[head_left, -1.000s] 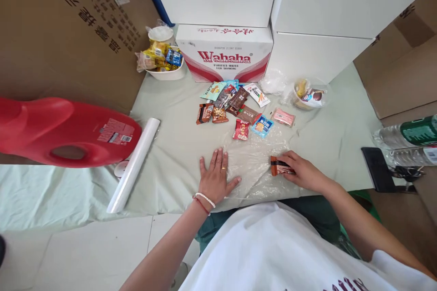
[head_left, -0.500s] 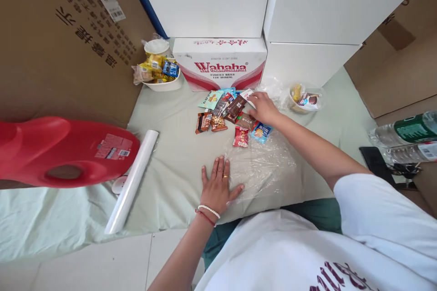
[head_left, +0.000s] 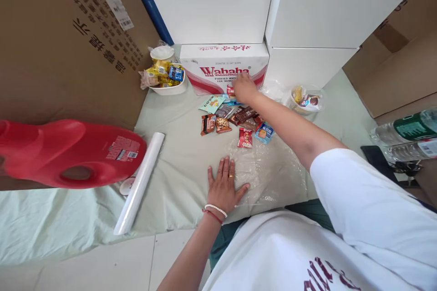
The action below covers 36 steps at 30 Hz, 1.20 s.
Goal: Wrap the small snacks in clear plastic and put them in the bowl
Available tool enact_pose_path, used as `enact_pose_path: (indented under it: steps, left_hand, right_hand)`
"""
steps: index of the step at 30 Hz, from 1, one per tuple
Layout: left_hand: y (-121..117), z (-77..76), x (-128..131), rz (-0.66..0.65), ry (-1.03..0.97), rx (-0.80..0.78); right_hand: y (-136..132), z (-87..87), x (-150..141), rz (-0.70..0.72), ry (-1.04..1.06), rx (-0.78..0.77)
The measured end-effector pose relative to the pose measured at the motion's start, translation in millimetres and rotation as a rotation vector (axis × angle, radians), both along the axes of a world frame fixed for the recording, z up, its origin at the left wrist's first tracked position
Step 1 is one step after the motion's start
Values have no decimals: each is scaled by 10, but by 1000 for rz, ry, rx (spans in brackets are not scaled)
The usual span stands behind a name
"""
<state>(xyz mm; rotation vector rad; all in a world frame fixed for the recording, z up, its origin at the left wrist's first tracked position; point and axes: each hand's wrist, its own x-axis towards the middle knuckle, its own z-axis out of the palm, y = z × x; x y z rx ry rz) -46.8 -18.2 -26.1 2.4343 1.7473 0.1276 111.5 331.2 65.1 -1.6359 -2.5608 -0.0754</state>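
My left hand (head_left: 223,184) lies flat with fingers spread on the cloth, its thumb at the edge of a clear plastic sheet or bag (head_left: 269,175). My right hand (head_left: 244,87) is closed at the back of the snack pile, in front of the Wahaha carton (head_left: 201,72). A red-and-white snack packet (head_left: 231,92) shows at its fingertips. Around it lie a pale green packet (head_left: 212,104), dark brown packets (head_left: 246,114), two orange-brown packets (head_left: 208,124), a red packet (head_left: 245,137) and a blue packet (head_left: 264,132). My right forearm hides part of the table.
On the left are a red jug (head_left: 78,154), a white roll (head_left: 139,184) and a white tub (head_left: 169,88) of wrapped snacks. At right stand a clear bowl (head_left: 306,100) with packets, plastic bottles (head_left: 409,129) and a black phone-like object (head_left: 377,159). White cabinets (head_left: 205,4) rise behind.
My right hand has left the plastic sheet, where it held an orange-brown packet, and moved forward to the back of the pile. A red-and-white packet is now at its fingertips. My left hand stays flat.
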Motion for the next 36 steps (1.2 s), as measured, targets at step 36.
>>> enact_pose_path:
  steps: [36]
  left_hand:
    - [-84, -49, -82, 281, -232, 54]
  right_hand:
    - [-3158, -421, 1101, 324, 359, -278]
